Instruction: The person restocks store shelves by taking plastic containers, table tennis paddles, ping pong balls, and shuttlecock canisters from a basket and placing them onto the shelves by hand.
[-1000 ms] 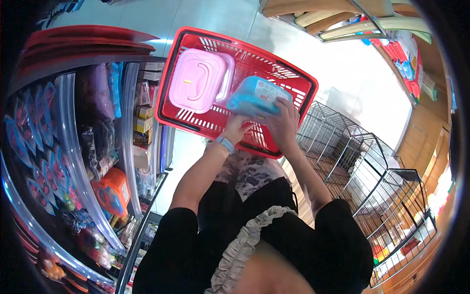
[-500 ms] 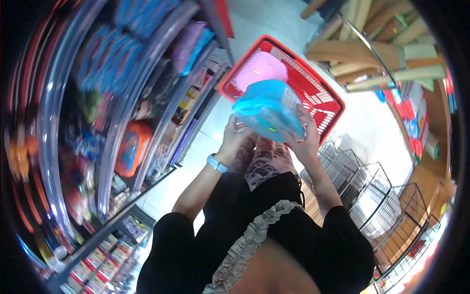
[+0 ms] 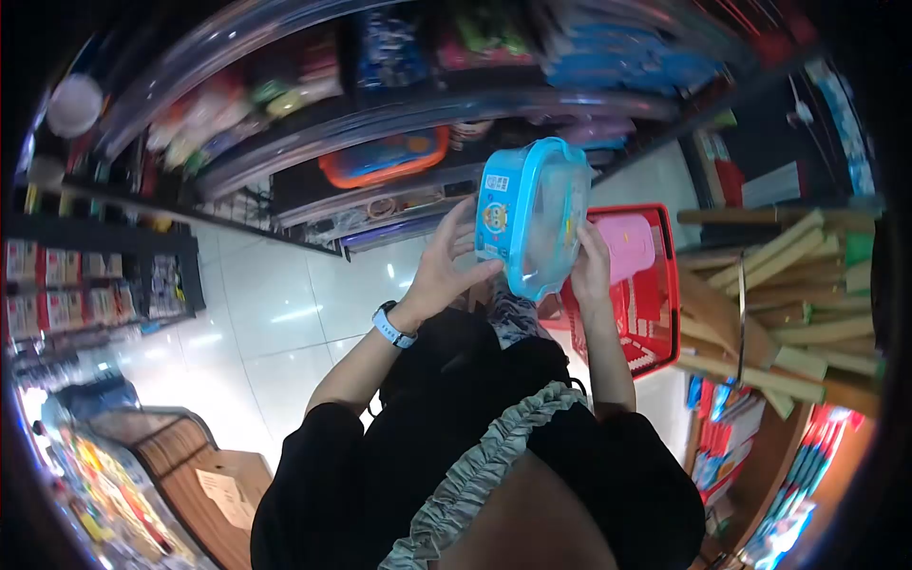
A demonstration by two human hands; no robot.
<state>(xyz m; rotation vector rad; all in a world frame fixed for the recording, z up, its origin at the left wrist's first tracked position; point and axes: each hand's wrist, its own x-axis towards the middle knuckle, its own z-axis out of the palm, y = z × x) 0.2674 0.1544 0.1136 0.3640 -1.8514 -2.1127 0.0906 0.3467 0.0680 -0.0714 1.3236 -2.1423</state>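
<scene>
A blue plastic container (image 3: 534,217) with a clear lid and a cartoon sticker on its side is held up, tilted, in front of the body. On its left side my left hand (image 3: 445,263), with a light blue watch (image 3: 393,325) at the wrist, supports it with spread fingers. Fingers of my right hand (image 3: 591,264) grip the container's right edge. Behind and to the right, a pink lidded box (image 3: 627,245) lies in a red shopping basket (image 3: 673,313).
Shelves of packaged goods cross the top, with an orange container (image 3: 385,157) on one. At right, a rack holds rolled brown and green material (image 3: 760,313). A cardboard box (image 3: 235,484) is at lower left, beyond the tiled floor (image 3: 271,313).
The blue container has been lifted from over the basket and turned upright between both hands. The view has swung left, so the basket now appears on the right and the shelves along the top.
</scene>
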